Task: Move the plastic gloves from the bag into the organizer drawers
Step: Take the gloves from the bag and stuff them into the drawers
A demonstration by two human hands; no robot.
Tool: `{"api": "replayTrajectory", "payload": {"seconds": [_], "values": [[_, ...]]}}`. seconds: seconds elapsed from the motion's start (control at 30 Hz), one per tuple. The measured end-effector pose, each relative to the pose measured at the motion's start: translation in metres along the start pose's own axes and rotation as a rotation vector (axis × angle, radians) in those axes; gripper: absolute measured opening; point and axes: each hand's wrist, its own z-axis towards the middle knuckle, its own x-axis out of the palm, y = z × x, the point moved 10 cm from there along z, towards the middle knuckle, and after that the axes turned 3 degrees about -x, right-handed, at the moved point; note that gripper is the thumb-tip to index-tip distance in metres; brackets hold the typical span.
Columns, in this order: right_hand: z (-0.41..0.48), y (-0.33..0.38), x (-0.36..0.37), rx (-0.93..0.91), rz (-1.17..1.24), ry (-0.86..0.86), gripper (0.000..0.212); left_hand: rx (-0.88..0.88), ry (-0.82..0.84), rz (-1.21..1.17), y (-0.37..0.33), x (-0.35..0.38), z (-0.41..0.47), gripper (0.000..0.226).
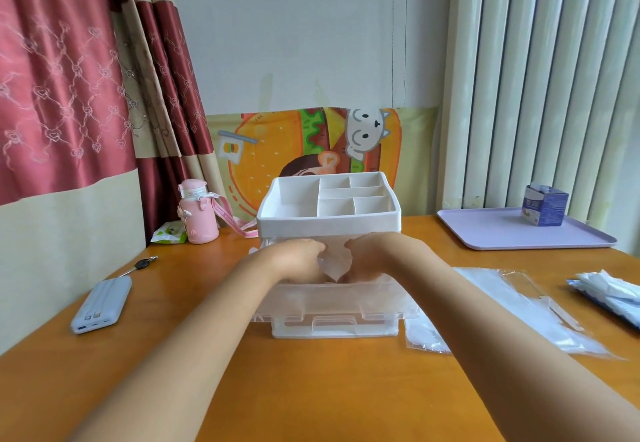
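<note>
Plastic glove (334, 264) is hanging crumpled between left hand (298, 262) and right hand (367, 258), both gripping it above the pulled-out drawer (332, 304), the organizer (329, 221) top rising just beyond, bag (512, 303) lying rightward, power bank (102, 304) well left.

Glove (334, 265): thin clear plastic film, soft and crumpled, pinched between my left hand (298, 261) and my right hand (367, 258).
Organizer top (329, 225): white plastic, matt and smooth.
Drawer (332, 299): hard see-through plastic, slightly cloudy, glossy.
Bag (512, 306): clear film, shiny and creased, near right.
Table (311, 389): orange-brown wood, smooth, low sheen.
Tray (502, 233): lilac plastic, matt, far right.
Power bank (102, 304): pale blue plastic, smooth, near left.
Curtain (62, 95): red and cream cloth, satiny, with a stitched pattern, far left.
</note>
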Motion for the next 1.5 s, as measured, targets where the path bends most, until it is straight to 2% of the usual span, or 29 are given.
{"api": "replayTrajectory", "payload": {"seconds": [0.13,0.3,0.43,0.47,0.6,0.73,0.83,0.93,1.03,1.27,1.37,1.5], "values": [[0.007,-0.001,0.005,0.021,-0.132,0.049,0.05,-0.017,0.046,0.009,0.002,0.004,0.0,0.053],[0.005,0.007,-0.002,0.003,-0.173,-0.015,0.049,-0.011,0.009,-0.048,-0.001,-0.001,-0.003,0.065],[0.007,0.006,0.006,-0.018,-0.077,0.022,0.06,0.02,0.047,-0.098,-0.004,0.001,-0.006,0.039],[0.007,0.006,0.007,-0.024,-0.077,0.036,0.063,0.023,0.05,-0.095,-0.004,-0.001,-0.009,0.04],[0.009,0.003,0.008,-0.01,-0.138,0.081,0.061,-0.021,0.011,-0.133,0.002,-0.016,-0.029,0.066],[0.005,0.005,0.007,-0.021,-0.182,0.093,0.056,-0.081,-0.114,-0.092,0.012,-0.03,-0.056,0.061],[0.002,0.006,0.003,-0.029,-0.199,0.061,0.052,-0.109,-0.161,-0.084,0.013,-0.026,-0.069,0.066],[-0.004,0.01,-0.002,-0.057,-0.192,0.03,0.049,-0.104,-0.041,-0.051,0.009,-0.009,-0.071,0.081],[-0.013,0.01,-0.013,-0.069,-0.14,-0.037,0.055,-0.09,0.044,-0.006,0.005,0.003,-0.071,0.094],[-0.045,-0.002,-0.023,-0.104,-0.023,-0.06,0.043,-0.066,0.117,0.014,0.001,0.003,-0.061,0.1],[-0.05,-0.003,-0.023,-0.136,0.038,-0.068,0.041,-0.038,0.141,-0.001,0.001,0.001,-0.056,0.094],[-0.059,-0.008,-0.046,-0.216,0.174,-0.272,0.032,-0.025,0.083,-0.1,0.0,-0.009,-0.056,0.086]]}}
